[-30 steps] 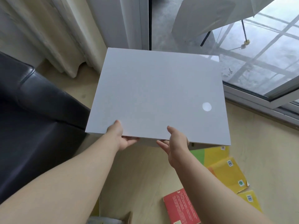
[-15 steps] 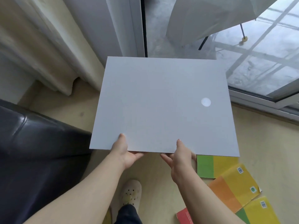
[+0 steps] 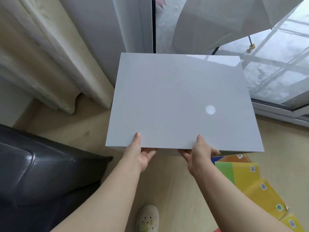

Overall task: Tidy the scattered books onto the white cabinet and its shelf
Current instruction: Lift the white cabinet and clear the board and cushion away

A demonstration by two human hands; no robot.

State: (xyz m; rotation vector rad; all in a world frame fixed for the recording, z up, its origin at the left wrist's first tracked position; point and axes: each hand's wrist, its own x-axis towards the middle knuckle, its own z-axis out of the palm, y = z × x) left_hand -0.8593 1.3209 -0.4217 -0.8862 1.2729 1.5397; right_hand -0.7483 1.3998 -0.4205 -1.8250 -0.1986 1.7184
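Gripping the near edge of the white cabinet (image 3: pixel 180 101) with both hands here: with the left hand (image 3: pixel 140 153) toward the left, with the right hand (image 3: pixel 199 154) a little way right of it, thumbs pressed flat on the glossy top, fingers hooked underneath. Closed on that edge, then, the pair of them, and set apart from each other. Hard to tell whether lifted or standing on the floor, with only a sliver of the cabinet's side on show below the near edge. No view of the shelf from up here.

Over to the books (image 3: pixel 247 180) now: fanned out on the pale floor (image 3: pixel 175 190) at the near right, just beyond the right forearm, overlapping one another. Green-and-yellow covers on top, an orange one showing just below the cabinet's near right corner. None on the cabinet yet.

Judging by the look: thin, soft-covered and light, likely floppy if pinched by one corner, and shiny enough to slide off each other. Best to work fingertips under a long edge or the spine, square a few together, then carry with a thumb on top. Worth minding that slick cabinet top too, an easy place for a stack to skate.

Off to the left, a dark leather sofa (image 3: pixel 41 173) and a cream curtain (image 3: pixel 50 56). Far right, a window (image 3: pixel 275 72). Nearest of all, a pale shoe (image 3: pixel 148 218).
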